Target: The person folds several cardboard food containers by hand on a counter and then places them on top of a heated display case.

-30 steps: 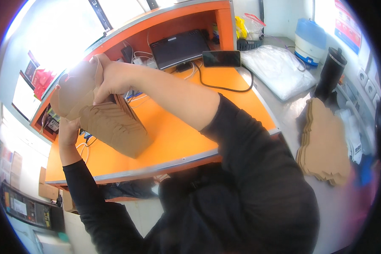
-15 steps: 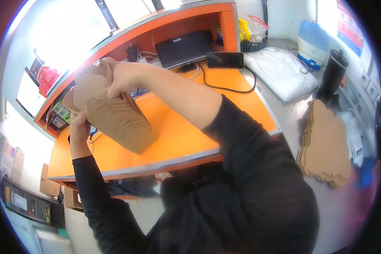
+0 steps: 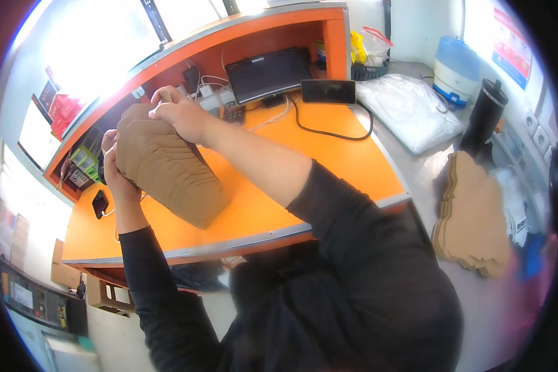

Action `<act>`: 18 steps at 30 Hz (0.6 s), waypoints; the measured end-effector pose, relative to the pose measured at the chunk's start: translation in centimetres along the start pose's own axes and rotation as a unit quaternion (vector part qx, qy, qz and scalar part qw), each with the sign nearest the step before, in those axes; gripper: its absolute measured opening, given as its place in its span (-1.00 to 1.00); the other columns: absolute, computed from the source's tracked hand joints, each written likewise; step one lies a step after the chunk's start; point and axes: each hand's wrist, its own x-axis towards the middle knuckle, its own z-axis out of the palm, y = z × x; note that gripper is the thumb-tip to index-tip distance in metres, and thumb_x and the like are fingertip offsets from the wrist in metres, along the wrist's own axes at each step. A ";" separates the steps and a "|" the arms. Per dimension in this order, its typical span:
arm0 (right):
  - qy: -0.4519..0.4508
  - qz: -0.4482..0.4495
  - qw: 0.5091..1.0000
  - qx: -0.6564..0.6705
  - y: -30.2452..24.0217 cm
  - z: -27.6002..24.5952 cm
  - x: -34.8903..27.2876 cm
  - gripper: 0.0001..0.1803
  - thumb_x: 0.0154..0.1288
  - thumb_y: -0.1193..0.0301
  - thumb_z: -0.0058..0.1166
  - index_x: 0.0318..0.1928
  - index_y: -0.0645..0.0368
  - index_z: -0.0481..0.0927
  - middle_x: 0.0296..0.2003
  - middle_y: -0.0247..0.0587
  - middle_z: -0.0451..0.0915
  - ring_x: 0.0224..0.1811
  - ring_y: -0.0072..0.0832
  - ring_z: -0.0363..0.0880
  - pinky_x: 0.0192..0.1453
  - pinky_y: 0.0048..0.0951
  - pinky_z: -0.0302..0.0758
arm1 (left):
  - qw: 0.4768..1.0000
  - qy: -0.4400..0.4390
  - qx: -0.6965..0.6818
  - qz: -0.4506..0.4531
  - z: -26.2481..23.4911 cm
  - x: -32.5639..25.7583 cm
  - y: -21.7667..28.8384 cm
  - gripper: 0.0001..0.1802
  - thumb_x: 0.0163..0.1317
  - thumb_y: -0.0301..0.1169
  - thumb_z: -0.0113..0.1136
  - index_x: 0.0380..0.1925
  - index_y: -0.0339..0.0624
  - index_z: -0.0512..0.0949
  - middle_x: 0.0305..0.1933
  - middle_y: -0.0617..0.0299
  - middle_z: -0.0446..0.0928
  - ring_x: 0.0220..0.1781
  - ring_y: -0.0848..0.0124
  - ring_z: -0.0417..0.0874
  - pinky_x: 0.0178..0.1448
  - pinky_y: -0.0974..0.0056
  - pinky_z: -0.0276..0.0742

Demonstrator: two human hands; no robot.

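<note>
A long stack of nested brown cardboard food boxes (image 3: 175,170) lies on the orange table, slanting from the far left toward the middle. My left hand (image 3: 120,173) grips the left side of its far end, fingers curled against the cardboard. At the top right of that same end, my right hand (image 3: 183,115) has its fingers bent over the rim of the end box. The boxes sit tightly inside one another, with their scalloped edges overlapping in rows. Part of the far end is covered by my fingers.
Beyond the hands stand a monitor (image 3: 270,74) and a dark phone (image 3: 328,91) with cables. Another phone (image 3: 100,203) lies at left. On the right counter are flat cardboard blanks (image 3: 471,214), a black tumbler (image 3: 485,115), a white plastic bag (image 3: 409,111) and a water jug (image 3: 456,69).
The end box, which stood out from the stack with its flaps spread, now sits pushed into the others. My left hand has moved up along the side; my right hand stays near the top.
</note>
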 end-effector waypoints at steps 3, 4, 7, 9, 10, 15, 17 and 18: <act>-0.014 -0.023 0.999 0.036 1.4 0.1 0.5 -0.70 0.05 0.30 -0.06 -0.19 0.14 0.34 -0.24 -0.28 0.34 -0.17 -0.55 0.27 -0.02 -0.54 0.20 | 1.000 0.021 -0.018 -0.008 -0.3 -0.2 -0.4 -0.69 0.12 -0.32 -0.16 -0.11 -0.11 0.25 -0.14 0.24 0.34 -0.05 0.39 0.38 0.02 0.32 0.31; -0.023 -0.015 0.999 0.027 1.4 0.1 0.5 -0.66 0.07 0.26 -0.05 -0.16 0.14 0.33 -0.20 -0.26 0.33 -0.13 -0.54 0.27 0.00 -0.53 0.20 | 1.000 0.022 -0.016 -0.010 -0.9 -0.2 -0.4 -0.69 0.12 -0.32 -0.16 -0.11 -0.11 0.25 -0.14 0.24 0.34 -0.05 0.39 0.38 0.02 0.32 0.31; -0.015 -0.005 0.999 0.036 0.8 -0.3 0.0 -0.52 0.11 0.14 -0.04 -0.03 0.15 0.28 -0.10 -0.20 0.31 -0.04 -0.48 0.27 0.06 -0.49 0.19 | 1.000 -0.014 -0.007 -0.004 -1.1 0.3 -0.7 -0.62 0.15 -0.27 -0.15 -0.03 -0.11 0.22 -0.05 0.20 0.33 0.01 0.36 0.37 0.07 0.28 0.30; 0.001 -0.006 0.999 0.052 -0.4 -0.9 -1.0 -0.41 0.12 0.06 -0.04 0.07 0.15 0.24 -0.04 -0.15 0.30 0.00 -0.43 0.27 0.11 -0.46 0.19 | 1.000 -0.001 -0.021 0.009 -0.4 0.3 -1.0 -0.44 0.18 -0.15 -0.15 0.14 -0.14 0.07 0.14 0.12 0.21 0.16 0.27 0.27 0.18 0.20 0.21; 0.008 -0.029 0.999 -0.021 -1.1 -1.2 -2.2 -0.31 0.11 0.00 -0.05 0.14 0.15 0.16 0.01 -0.10 0.28 0.06 -0.36 0.26 0.15 -0.41 0.18 | 1.000 0.002 -0.023 0.010 -0.9 -0.3 -1.6 -0.44 0.18 -0.15 -0.15 0.14 -0.14 0.07 0.14 0.12 0.21 0.16 0.27 0.27 0.18 0.20 0.21; -0.308 -0.029 0.800 -0.514 -8.7 -5.7 -12.3 -0.23 -0.01 0.05 0.10 0.16 0.18 0.18 0.10 0.07 0.22 0.15 -0.10 0.20 0.18 -0.18 0.18 | 0.976 0.035 0.201 0.078 -5.6 -6.4 -6.5 0.03 0.02 -0.05 0.14 0.27 -0.10 -0.36 0.29 0.10 -0.04 0.29 0.26 0.04 0.29 0.16 0.02; -0.432 0.198 0.632 -0.612 -13.5 -7.7 -18.0 -0.30 -0.02 0.06 0.10 0.08 0.21 0.28 -0.01 0.05 0.33 0.04 -0.11 0.31 0.08 -0.19 0.27 | 0.974 -0.119 0.193 0.005 -8.6 -8.5 -8.2 0.22 -0.19 -0.12 0.34 0.27 -0.09 -0.38 0.29 0.09 -0.05 0.28 0.27 0.06 0.28 0.21 0.00; -0.432 0.299 0.593 -0.610 -15.4 -9.2 -20.3 -0.40 -0.01 0.00 0.09 -0.08 0.21 0.42 -0.17 -0.02 0.45 -0.05 -0.17 0.42 -0.01 -0.22 0.36 | 0.976 -0.120 0.181 0.003 -7.9 -8.5 -8.9 0.22 -0.19 -0.12 0.34 0.27 -0.09 -0.38 0.29 0.09 -0.05 0.28 0.27 0.06 0.28 0.21 0.00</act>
